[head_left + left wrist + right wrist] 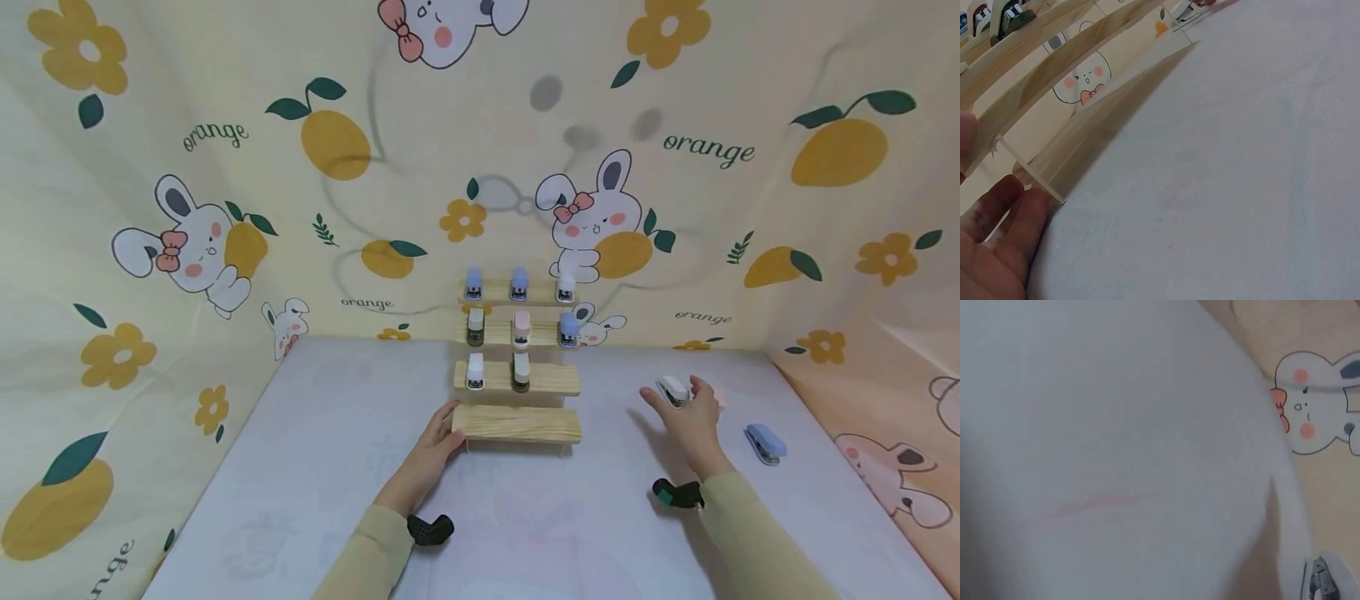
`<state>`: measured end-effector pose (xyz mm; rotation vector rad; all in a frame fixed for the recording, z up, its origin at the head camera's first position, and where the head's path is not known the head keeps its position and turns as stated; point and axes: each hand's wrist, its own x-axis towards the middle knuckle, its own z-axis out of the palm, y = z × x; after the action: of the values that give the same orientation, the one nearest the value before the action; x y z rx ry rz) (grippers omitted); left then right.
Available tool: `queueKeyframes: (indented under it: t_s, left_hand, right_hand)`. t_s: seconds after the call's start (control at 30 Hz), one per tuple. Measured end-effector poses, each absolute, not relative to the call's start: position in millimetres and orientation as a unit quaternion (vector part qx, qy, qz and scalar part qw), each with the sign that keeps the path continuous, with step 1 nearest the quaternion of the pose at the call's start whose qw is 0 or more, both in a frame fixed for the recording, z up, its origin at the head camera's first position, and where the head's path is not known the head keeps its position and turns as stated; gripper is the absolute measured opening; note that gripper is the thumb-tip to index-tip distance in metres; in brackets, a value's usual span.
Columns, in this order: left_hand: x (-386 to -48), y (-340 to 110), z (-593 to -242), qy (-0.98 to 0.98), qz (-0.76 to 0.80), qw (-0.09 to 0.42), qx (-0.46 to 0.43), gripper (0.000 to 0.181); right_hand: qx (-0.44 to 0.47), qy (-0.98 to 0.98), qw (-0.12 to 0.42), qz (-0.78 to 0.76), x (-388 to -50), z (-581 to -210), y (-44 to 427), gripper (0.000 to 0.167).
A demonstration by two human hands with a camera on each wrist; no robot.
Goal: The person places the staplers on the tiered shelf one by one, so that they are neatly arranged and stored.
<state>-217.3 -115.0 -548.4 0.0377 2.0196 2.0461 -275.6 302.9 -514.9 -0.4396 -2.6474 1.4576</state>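
My left hand [426, 457] grips the left end of a tiered wooden display stand [517, 423] at its lowest step. In the left wrist view, fingers [1029, 219] lie beside the stand's clear leg [1032, 169]. At the right, my right hand [692, 421] is spread round a small white stapler [672, 392], thumb on one side and fingers on the other. Small gaps seem to show between the digits and that stapler, which also appears in the right wrist view's lower corner [1329, 578]. Partly behind the right hand is a pale pink object [719, 398].
A blue stapler [765, 443] lies on the white-covered table [300, 500] to the right. Several small staplers stand on the stand's upper three steps, among them a pink one [521, 327] and a white one [476, 372]. A patterned cloth [525, 125] hangs behind.
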Motion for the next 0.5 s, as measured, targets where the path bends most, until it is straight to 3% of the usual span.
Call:
queueKeyframes:
  t_s: [0.17, 0.5]
  left_hand:
    - [-217, -115, -548, 0.7, 0.701, 0.136, 0.011, 0.053]
    - [-217, -116, -548, 0.701, 0.7, 0.132, 0.021, 0.056]
  right_hand:
    - [-0.159, -0.853, 0.0, 0.497, -285, -523, 308, 0.119]
    - [-0.18, -0.847, -0.017, 0.501, -287, -528, 312, 0.089]
